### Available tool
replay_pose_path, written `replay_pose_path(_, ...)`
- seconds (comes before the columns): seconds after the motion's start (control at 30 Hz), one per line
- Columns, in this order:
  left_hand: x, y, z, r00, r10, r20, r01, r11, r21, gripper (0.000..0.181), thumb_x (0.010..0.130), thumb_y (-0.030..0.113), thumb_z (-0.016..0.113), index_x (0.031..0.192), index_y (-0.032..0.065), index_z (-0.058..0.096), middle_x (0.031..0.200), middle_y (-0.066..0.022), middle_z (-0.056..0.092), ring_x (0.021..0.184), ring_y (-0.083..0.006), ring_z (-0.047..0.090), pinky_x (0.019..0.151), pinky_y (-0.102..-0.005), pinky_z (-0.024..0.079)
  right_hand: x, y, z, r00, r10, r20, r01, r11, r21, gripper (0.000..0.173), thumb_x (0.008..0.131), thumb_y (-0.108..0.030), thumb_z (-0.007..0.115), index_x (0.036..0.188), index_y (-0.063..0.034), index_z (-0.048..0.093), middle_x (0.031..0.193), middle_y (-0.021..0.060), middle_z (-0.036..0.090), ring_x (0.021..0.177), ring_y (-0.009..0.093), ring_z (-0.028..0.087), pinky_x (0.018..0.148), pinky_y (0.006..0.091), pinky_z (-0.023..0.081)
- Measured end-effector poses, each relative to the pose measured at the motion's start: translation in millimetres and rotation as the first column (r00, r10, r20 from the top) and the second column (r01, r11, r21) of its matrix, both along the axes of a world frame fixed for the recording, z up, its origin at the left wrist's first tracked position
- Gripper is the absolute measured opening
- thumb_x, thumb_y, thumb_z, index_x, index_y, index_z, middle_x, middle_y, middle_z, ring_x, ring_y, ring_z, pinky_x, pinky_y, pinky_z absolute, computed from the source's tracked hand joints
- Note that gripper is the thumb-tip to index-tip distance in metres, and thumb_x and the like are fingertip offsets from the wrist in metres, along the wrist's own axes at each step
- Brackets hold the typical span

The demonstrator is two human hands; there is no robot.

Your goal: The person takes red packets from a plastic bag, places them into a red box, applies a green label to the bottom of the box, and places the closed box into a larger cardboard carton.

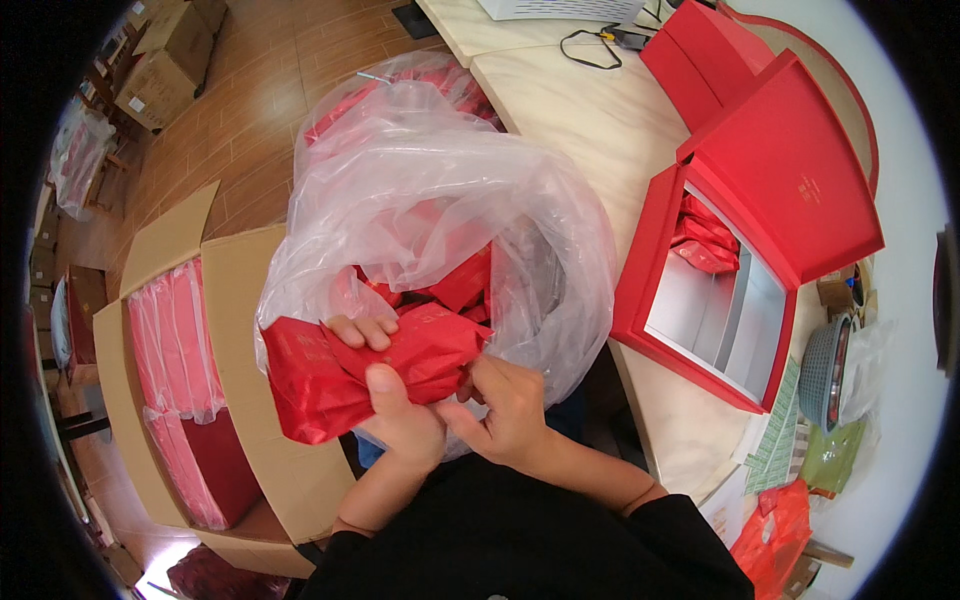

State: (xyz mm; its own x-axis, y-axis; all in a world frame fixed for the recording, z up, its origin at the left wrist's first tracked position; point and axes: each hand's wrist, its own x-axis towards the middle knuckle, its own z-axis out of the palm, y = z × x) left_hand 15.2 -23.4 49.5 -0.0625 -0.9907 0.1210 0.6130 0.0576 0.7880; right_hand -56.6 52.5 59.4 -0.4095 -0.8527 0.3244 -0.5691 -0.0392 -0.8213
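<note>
Two red packets (420, 349), overlapping, are held above the mouth of a large clear plastic bag (450, 172) with more red packets (461, 281) inside. My left hand (401, 405) grips them, thumb in front and fingers over the top. My right hand (499, 405) pinches their right end between thumb and fingers. To the right, on the marble-look table, a red gift box (637, 300) stands with its lid (795, 172) raised. Its pale, divided inside holds red packets (705, 236) in the upper left part.
At the left, an open cardboard carton (270, 390) holds plastic-wrapped red boxes (176, 330). Another red box (705, 64) and a black cord (592, 56) lie on the table (555, 97). A grey basket (820, 375), papers and a red plastic bag (776, 536) are at the right.
</note>
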Motion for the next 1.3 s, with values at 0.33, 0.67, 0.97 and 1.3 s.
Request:
replay_pose_path(0.33, -2.6, -8.9, 9.3, 0.961, -0.253, -0.108, 0.255, 0.967, 0.006, 0.054, 0.077, 0.03, 0.069, 0.115, 0.0069, 0.038, 0.102, -0.0034, 0.042, 0.089, -0.0152, 0.047, 0.089, -0.036, 0.039, -21.3, 26.5, -4.0, 0.963, -0.183, 0.199, 0.216, 0.963, -0.162, 0.021, 0.092, -0.011, 0.048, 0.073, -0.0009, 0.048, 0.065, 0.0082, 0.051, 0.058, 0.019, 0.051, 0.054, 0.032, 0.04)
replay_pose_path(0.67, -8.6, -4.6, 11.3, 0.699, -0.682, 0.213, 0.714, 0.65, -0.262, 0.098, 0.076, 0.023, 0.071, 0.144, 0.0084, 0.002, 0.117, -0.0152, 0.047, 0.106, -0.0239, 0.051, 0.1, -0.0414, 0.037, -46.6, 25.2, 11.9, 0.33, 0.067, 0.941, -0.248, 0.969, 0.018, 0.043, 0.09, -0.022, 0.062, 0.125, 0.0003, 0.051, 0.124, 0.0056, 0.052, 0.113, 0.011, 0.047, 0.099, 0.029, 0.036)
replay_pose_path(0.97, -43.5, -1.1, 16.5, 0.524, -0.536, 0.662, 0.85, 0.372, -0.372, 0.085, 0.079, 0.045, 0.066, 0.138, -0.0031, 0.03, 0.132, -0.0198, 0.039, 0.129, -0.0317, 0.034, 0.108, -0.0418, 0.025, -110.1, 78.6, 44.0, 0.671, -0.022, 0.741, -0.027, 0.998, 0.053, 0.039, 0.077, -0.02, 0.075, 0.107, -0.0027, 0.057, 0.099, 0.0009, 0.06, 0.095, 0.009, 0.054, 0.085, 0.0253, 0.044)
replay_pose_path(1.3, -50.5, -0.2, 10.7, 0.541, -0.723, 0.43, 0.821, 0.566, -0.081, 0.042, 0.089, 0.016, 0.052, 0.128, -0.0002, 0.044, 0.112, -0.0096, 0.051, 0.107, -0.0196, 0.051, 0.098, -0.0342, 0.038, -218.7, 160.5, 66.3, 0.693, -0.403, -0.598, 0.618, 0.758, 0.206, 0.041, 0.068, -0.024, 0.082, 0.091, -0.001, 0.058, 0.084, 0.0109, 0.062, 0.072, 0.023, 0.063, 0.065, 0.0316, 0.052)
